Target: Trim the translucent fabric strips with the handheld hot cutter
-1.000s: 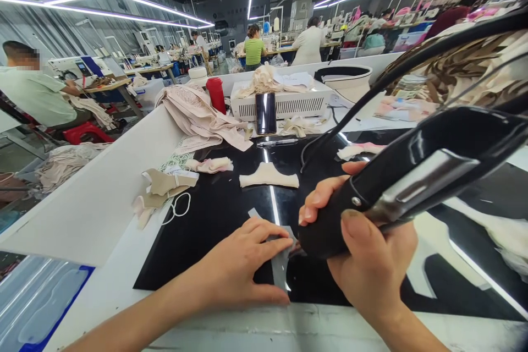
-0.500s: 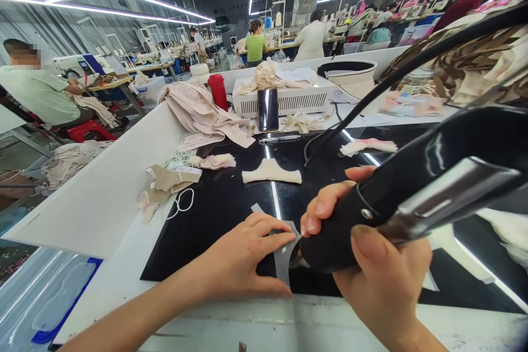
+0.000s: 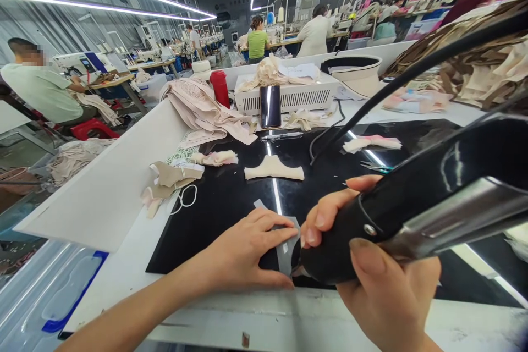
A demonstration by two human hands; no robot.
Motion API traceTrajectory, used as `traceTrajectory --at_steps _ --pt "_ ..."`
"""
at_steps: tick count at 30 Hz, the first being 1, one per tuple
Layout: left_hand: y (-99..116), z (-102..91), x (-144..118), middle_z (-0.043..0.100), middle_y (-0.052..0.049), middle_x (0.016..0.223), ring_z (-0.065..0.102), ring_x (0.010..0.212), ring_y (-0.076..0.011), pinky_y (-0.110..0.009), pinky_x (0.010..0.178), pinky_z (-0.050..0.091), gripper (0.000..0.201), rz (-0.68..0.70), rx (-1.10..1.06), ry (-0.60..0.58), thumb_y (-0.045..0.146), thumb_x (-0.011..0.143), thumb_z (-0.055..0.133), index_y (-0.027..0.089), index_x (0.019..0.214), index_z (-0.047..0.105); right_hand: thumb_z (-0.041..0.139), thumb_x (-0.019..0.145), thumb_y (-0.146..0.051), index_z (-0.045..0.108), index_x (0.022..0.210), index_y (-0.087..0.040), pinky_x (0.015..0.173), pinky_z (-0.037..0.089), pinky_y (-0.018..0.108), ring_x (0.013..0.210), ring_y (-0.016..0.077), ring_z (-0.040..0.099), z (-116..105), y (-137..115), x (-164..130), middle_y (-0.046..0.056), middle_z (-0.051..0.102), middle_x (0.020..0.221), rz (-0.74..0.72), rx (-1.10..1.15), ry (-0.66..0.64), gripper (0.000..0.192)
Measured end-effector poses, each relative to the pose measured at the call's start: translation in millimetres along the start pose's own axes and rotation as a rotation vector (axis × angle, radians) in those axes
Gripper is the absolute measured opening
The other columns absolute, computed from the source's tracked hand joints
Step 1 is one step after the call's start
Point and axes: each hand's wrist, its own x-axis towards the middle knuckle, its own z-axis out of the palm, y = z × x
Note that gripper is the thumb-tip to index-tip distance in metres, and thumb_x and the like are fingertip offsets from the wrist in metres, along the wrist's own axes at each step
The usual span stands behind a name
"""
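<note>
My left hand (image 3: 249, 247) rests on the black mat (image 3: 206, 214), thumb and fingers spread around a translucent whitish strip (image 3: 285, 250). The fingertips press on the strip's upper part. In my right hand (image 3: 388, 286) is a thick black corded hand tool (image 3: 429, 184) with a metal lever (image 3: 462, 217) along its side. Its rounded end points down and left, and its tip meets or nearly meets the strip's right edge; the exact contact is hidden. Beyond my hands lies a cream fabric piece (image 3: 274, 168) with a curved outline.
Left of the mat are beige fabric scraps (image 3: 175, 176) and a slanted white panel (image 3: 94, 192). At the back stand a phone (image 3: 270, 107), a red bottle (image 3: 220, 88) and a vented white box (image 3: 289, 99). Scissors (image 3: 373, 167) lie beside the tool. A black cord (image 3: 371, 96) arches overhead.
The view has shifted slightly, and scissors now show behind the tool. The tool's tip sits slightly lower along the strip's right edge. My left hand keeps its place on the strip.
</note>
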Motion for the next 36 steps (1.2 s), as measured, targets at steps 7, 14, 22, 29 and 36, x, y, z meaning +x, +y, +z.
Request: traceTrajectory --at_steps 7,14,22,29,36 --pt "-2.6 4.9 -2.9 0.060 -0.015 0.158 0.054 0.148 -0.0335 -0.054 0.131 0.034 0.082 0.001 0.001 0.024 0.049 0.089 0.089 0.024 0.158 0.054 0.088 0.089 -0.042 0.066 0.119 -0.029 0.061 0.059 0.032 0.065 0.0172 0.065 -19.4 1.6 7.1 -0.002 0.071 0.082 0.004 -0.014 0.046 0.040" --pt "-3.0 9.8 -9.8 0.060 -0.015 0.160 0.050 0.154 -0.0346 -0.068 0.133 0.022 0.064 -0.015 0.078 -0.004 0.048 0.098 0.080 0.021 0.152 0.060 0.097 0.076 -0.045 0.072 0.112 -0.027 0.055 0.059 0.030 0.060 0.0172 0.065 -39.9 -4.3 24.9 -0.003 0.071 0.076 -0.037 -0.071 0.179 0.047" --pt "-1.8 10.5 -11.2 0.069 -0.012 0.151 0.056 0.149 -0.0333 -0.065 0.134 0.026 0.049 0.058 0.124 0.007 0.046 0.106 0.070 0.016 0.144 0.067 0.096 0.075 -0.043 0.073 0.111 -0.027 0.054 0.060 0.030 0.058 0.0176 0.064 -56.4 -7.1 38.7 -0.005 0.072 0.074 -0.106 -0.168 0.218 0.045" --pt "1.5 11.9 -12.4 0.075 -0.011 0.141 0.063 0.141 -0.0303 -0.060 0.134 0.030 0.043 0.120 0.100 0.029 0.046 0.108 0.067 0.016 0.139 0.071 0.087 0.080 -0.034 0.069 0.113 -0.027 0.054 0.058 0.031 0.059 0.0173 0.064 -45.1 -4.9 40.5 -0.005 0.071 0.076 -0.123 -0.152 0.266 0.038" --pt "1.9 11.1 -11.7 0.074 -0.012 0.142 0.064 0.140 -0.0301 -0.060 0.132 0.032 0.040 0.126 0.107 0.023 0.044 0.107 0.068 0.016 0.136 0.072 0.091 0.085 -0.045 0.068 0.120 -0.029 0.060 0.057 0.031 0.065 0.0162 0.067 -24.8 4.6 25.6 -0.005 0.072 0.082 -0.053 -0.079 0.153 0.044"
